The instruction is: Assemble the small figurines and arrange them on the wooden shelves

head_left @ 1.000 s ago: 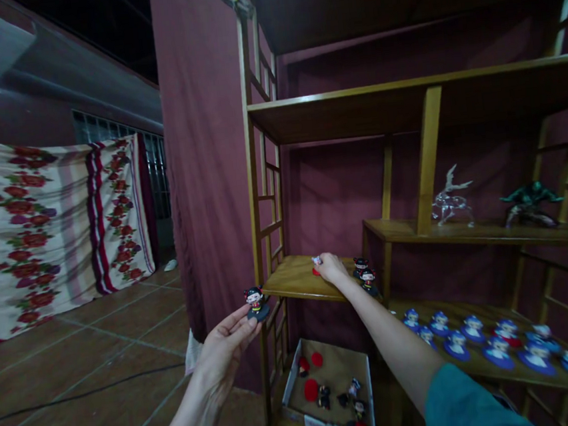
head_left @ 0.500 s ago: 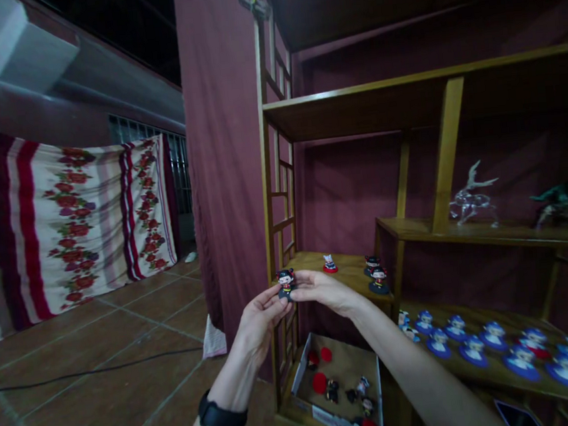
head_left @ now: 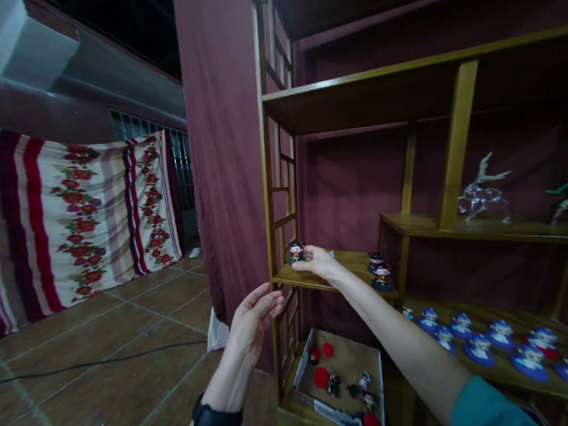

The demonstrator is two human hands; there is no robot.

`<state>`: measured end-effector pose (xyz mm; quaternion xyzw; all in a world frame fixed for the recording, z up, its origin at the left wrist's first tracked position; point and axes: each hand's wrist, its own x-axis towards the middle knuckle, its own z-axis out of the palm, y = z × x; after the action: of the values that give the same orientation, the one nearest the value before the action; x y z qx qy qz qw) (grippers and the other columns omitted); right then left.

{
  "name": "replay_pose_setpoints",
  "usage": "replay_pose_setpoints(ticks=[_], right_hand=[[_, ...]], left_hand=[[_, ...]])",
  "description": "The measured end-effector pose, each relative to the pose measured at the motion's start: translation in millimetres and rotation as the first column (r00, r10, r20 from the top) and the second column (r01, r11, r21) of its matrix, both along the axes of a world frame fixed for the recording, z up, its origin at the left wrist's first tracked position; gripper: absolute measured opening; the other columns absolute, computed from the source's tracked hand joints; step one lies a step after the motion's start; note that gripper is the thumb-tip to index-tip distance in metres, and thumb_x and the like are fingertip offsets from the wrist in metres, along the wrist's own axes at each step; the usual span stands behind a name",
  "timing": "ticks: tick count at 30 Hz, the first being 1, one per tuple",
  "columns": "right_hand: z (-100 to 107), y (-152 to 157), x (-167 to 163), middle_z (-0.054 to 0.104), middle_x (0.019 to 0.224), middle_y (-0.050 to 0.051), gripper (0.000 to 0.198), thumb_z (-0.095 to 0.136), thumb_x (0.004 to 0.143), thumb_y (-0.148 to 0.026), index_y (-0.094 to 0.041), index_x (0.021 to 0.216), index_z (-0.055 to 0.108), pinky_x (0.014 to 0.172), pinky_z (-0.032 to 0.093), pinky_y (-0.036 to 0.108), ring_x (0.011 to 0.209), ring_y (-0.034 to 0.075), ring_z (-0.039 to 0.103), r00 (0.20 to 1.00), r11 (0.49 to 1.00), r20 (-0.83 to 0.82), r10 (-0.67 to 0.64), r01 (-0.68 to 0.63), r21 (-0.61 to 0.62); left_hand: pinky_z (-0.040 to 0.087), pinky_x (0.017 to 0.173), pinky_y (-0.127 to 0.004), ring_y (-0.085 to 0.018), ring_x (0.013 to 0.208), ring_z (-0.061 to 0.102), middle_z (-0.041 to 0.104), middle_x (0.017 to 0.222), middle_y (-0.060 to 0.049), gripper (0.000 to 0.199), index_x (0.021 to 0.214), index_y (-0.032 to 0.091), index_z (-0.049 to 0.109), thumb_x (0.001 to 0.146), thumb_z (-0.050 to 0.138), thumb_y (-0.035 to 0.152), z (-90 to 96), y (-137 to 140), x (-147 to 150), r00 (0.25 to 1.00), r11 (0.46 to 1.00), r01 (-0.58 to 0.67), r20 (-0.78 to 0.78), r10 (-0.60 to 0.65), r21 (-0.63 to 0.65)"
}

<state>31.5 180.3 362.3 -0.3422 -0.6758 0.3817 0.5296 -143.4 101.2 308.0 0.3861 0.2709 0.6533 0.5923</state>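
A small black-haired doll figurine [head_left: 296,251] with a dark round base is at the left end of the small wooden shelf [head_left: 304,277]. My right hand [head_left: 318,263] grips it from the right side; whether the base rests fully on the board I cannot tell. Below and to the left, my left hand [head_left: 259,312] is in the air with nothing in it, fingers loosely stretched towards the shelf post. Two similar black-haired figurines [head_left: 381,275] stand at the shelf's right end. Another small figurine behind my right hand is mostly hidden.
An open cardboard box [head_left: 310,403] below holds several figurines and red round bases. Blue-and-white figurines [head_left: 479,348] stand in rows on the lower right shelf. A clear deer ornament [head_left: 483,195] stands higher up. A wooden post [head_left: 268,208] edges the rack; a cable [head_left: 102,360] crosses the floor.
My right hand has carried the figurine up and slightly right, onto or just over the shelf. My left hand has let go of it and moved down and away.
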Motion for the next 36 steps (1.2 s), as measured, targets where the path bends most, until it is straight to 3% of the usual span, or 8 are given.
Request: replay_pose_setpoints(ticks=[7, 14, 21, 28, 36], right_hand=[[-17, 40, -20, 0.065, 0.076, -0.001, 0.032, 0.068, 0.050, -0.004, -0.015, 0.079, 0.058, 0.084, 0.046, 0.033, 0.077, 0.015, 0.061, 0.983, 0.991, 0.159, -0.094, 0.107, -0.075], [-27, 50, -14, 0.063, 0.069, -0.004, 0.034, 0.068, 0.049, -0.005, -0.016, 0.079, 0.057, 0.079, 0.048, 0.032, 0.070, 0.014, 0.061, 0.976, 0.987, 0.199, -0.094, 0.117, -0.111], [-24, 51, -15, 0.062, 0.065, -0.006, 0.042, 0.068, 0.046, -0.003, -0.017, 0.084, 0.053, 0.069, 0.049, 0.028, 0.064, 0.013, 0.061, 0.975, 0.983, 0.195, -0.106, 0.133, -0.130], [-31, 52, -11, 0.062, 0.070, -0.004, 0.041, 0.071, 0.048, -0.010, -0.016, 0.086, 0.054, 0.070, 0.048, 0.027, 0.067, 0.013, 0.059, 0.957, 0.976, 0.226, -0.182, 0.205, -0.081], [-37, 56, -6, 0.062, 0.080, -0.001, 0.061, 0.073, 0.051, -0.014, -0.015, 0.108, 0.050, 0.074, 0.047, 0.028, 0.073, 0.014, 0.059, 0.936, 0.970, 0.271, -0.224, 0.240, -0.026]], left_hand=[[0.054, 0.064, -0.023, -0.017, 0.074, 0.067, 0.070, 0.088, -0.015, 0.039, 0.107, 0.010, 0.057, 0.069, 0.062, 0.003, -28.2, -3, -32, 0.993, 0.992, -0.099, -0.077, 0.093, -0.080], [0.053, 0.062, -0.021, -0.016, 0.071, 0.067, 0.070, 0.086, -0.014, 0.037, 0.103, 0.010, 0.060, 0.067, 0.064, 0.003, -44.7, -10, -53, 0.986, 0.980, -0.150, -0.091, 0.138, -0.133], [0.053, 0.062, -0.021, -0.016, 0.071, 0.067, 0.070, 0.086, -0.014, 0.035, 0.102, 0.011, 0.060, 0.069, 0.062, 0.002, -71.5, -14, -56, 0.989, 0.972, -0.134, -0.092, 0.118, -0.195], [0.053, 0.062, -0.022, -0.016, 0.072, 0.067, 0.070, 0.087, -0.014, 0.035, 0.102, 0.010, 0.060, 0.068, 0.063, 0.002, -93.4, -19, -59, 0.992, 0.966, -0.114, -0.085, 0.096, -0.231], [0.053, 0.065, -0.022, -0.016, 0.075, 0.067, 0.069, 0.090, -0.014, 0.033, 0.101, 0.011, 0.061, 0.069, 0.064, 0.005, -113.9, -26, -53, 0.992, 0.962, -0.085, -0.110, 0.057, -0.260]])
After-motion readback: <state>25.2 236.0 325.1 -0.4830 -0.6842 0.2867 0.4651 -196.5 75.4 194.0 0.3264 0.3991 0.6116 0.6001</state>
